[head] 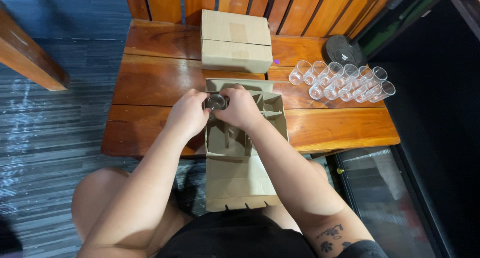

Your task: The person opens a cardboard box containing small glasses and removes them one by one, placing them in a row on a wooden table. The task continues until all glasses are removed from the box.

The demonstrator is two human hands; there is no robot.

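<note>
Glass: clear tumbler (pixel 216 101), seen mouth-up, pinched between both hands at the centre of the frame, over the far left cell of the open box.
Left hand: (pixel 187 114), fingers curled onto the tumbler's left side, closed around it.
Right hand: (pixel 242 107), fingers bent over the tumbler's right rim, likewise closed on it; tattoo on the forearm at lower right of the frame.
Open box: brown cardboard carton (pixel 272 119) with cardboard dividers forming cells, lying on the near edge of the table and jutting over it toward the lap; near flap (pixel 235 185) folded down, far flap up behind the hands.
Table: reddish wooden slats (pixel 155 83), filling the upper middle of the frame.
Closed box: second cardboard carton (pixel 236 40), shut, just behind the open one, top centre.
Row of glasses: clear tumblers (pixel 342 81) lying on their sides in two rows, right of the open box, well apart from the hands.
Dark disc: round black object (pixel 342 50) just behind the rows of glasses, upper right; kind not clear.
Floor: grey planks (pixel 50 138) along the left of the frame.
</note>
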